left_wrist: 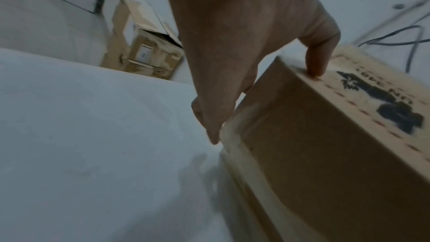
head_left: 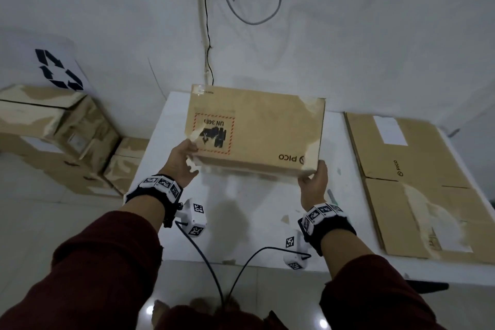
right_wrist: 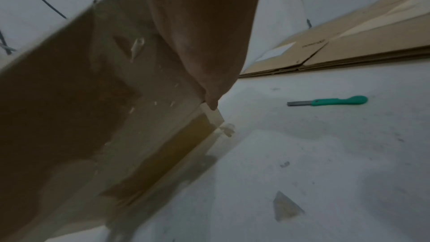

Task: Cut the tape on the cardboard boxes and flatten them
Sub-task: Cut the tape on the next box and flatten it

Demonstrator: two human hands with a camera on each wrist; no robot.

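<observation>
Both hands (head_left: 184, 162) (head_left: 314, 182) gripping closed cardboard box (head_left: 262, 128) — contents hidden, above table (head_left: 249, 222)

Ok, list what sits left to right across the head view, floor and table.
Stacked cardboard boxes on the floor → left hand → held cardboard box → right hand → flattened cardboard on the table.

One box (head_left: 257, 134) held up, two hands: left (head_left: 183, 166), right (head_left: 314, 182). One table (head_left: 241, 222). One flat cardboard stack (head_left: 417, 182). One knife (right_wrist: 330, 101). At least three more boxes (head_left: 53, 126) stacked at left.
</observation>
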